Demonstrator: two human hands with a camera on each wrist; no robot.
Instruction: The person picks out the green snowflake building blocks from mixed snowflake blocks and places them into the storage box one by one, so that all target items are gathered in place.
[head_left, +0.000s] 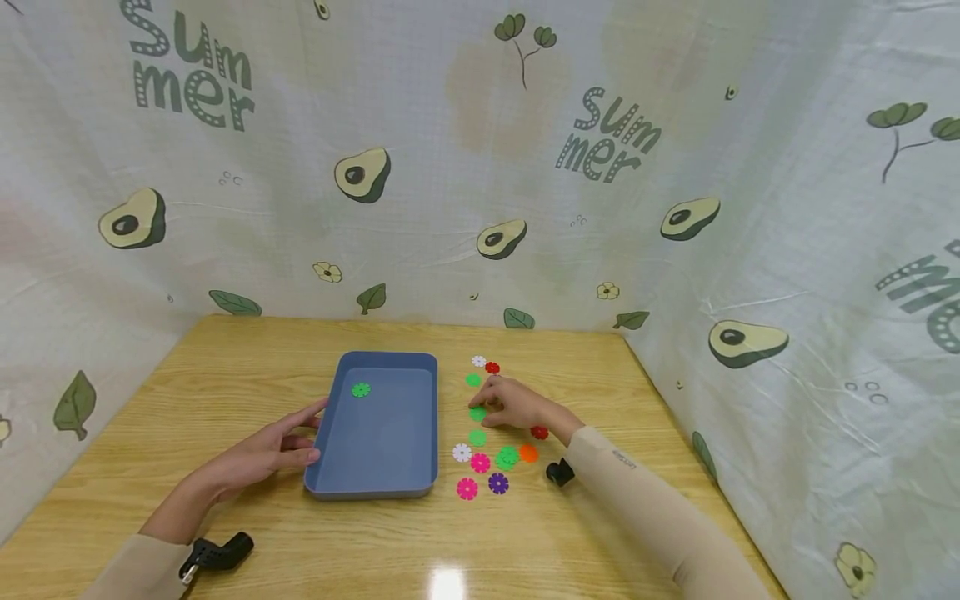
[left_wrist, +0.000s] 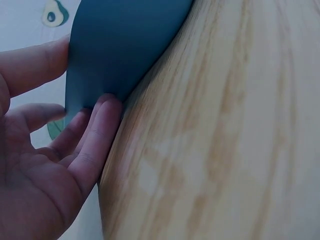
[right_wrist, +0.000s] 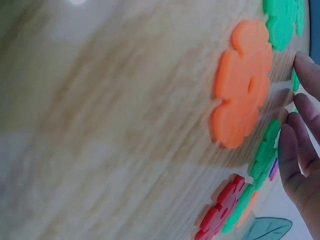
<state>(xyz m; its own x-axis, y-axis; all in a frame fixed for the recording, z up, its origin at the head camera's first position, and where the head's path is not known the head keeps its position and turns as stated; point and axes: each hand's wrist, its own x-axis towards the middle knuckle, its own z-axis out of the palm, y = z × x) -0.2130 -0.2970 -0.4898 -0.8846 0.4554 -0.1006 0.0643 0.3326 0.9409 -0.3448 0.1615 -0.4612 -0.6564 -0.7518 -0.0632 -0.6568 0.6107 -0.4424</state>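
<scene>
A blue-grey plastic tray (head_left: 378, 433) sits on the wooden table, one green snowflake disc (head_left: 361, 389) lying inside near its far left corner. My left hand (head_left: 262, 454) rests against the tray's left side; in the left wrist view its fingertips (left_wrist: 107, 102) touch the outer wall (left_wrist: 115, 50). To the right of the tray, my right hand (head_left: 513, 404) reaches down over the loose discs, thumb and index finger apart at either side of a green disc (head_left: 477, 413). In the right wrist view its fingers (right_wrist: 290, 150) are spread close to the table, partly hiding green discs behind them.
More plastic snowflake discs lie right of the tray: an orange disc (head_left: 528, 452), a purple disc (head_left: 498, 483), a pink disc (head_left: 467, 488), a white disc (head_left: 462, 452) and a red disc (head_left: 492, 367), among others. A patterned cloth (head_left: 435, 250) hangs behind the table.
</scene>
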